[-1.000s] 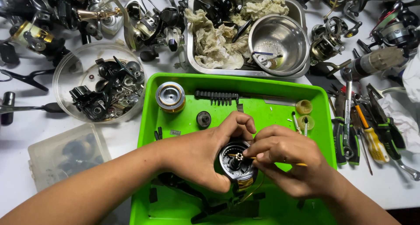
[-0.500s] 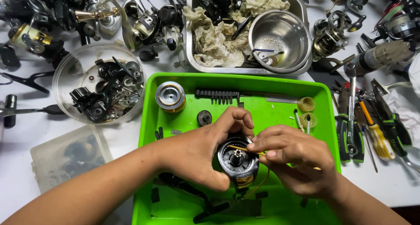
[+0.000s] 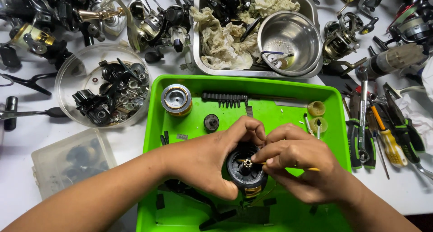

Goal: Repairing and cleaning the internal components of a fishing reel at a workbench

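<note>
- Far left of the hands, on the white tabletop [image 3: 27,132], lies a clear rectangular plastic box [image 3: 72,162] with dark parts inside, just beside the left forearm.
- Up and left of the hands stands a round clear plastic tub [image 3: 104,91] filled with black reel parts.
- The left hand [image 3: 212,162] wraps around the black round fishing-reel body [image 3: 246,171], thumb under it and fingers curled over its upper rim, grasping it firmly above the bright green plastic tray [image 3: 189,123].
- Just above the left hand, on the tray, sit a small black round knob [image 3: 211,122] and, further up-left, a silver and gold reel spool [image 3: 176,99].
- The reel body is held between both hands, its open face turned up, with a brass-coloured centre showing.
- The right hand [image 3: 300,166] pinches a thin yellow-handled tool [image 3: 311,169], fingertips bunched at the middle of the reel; the tool's tip touches the brass centre.
- Above the right hand, beyond the tray, a shiny steel bowl [image 3: 291,40] rests in a steel pan [image 3: 198,51] with crumpled cloth rags [image 3: 225,38].
- To the right of the right hand, off the tray, lie green-handled pliers [image 3: 361,141] and a yellow-handled screwdriver [image 3: 390,144].
</note>
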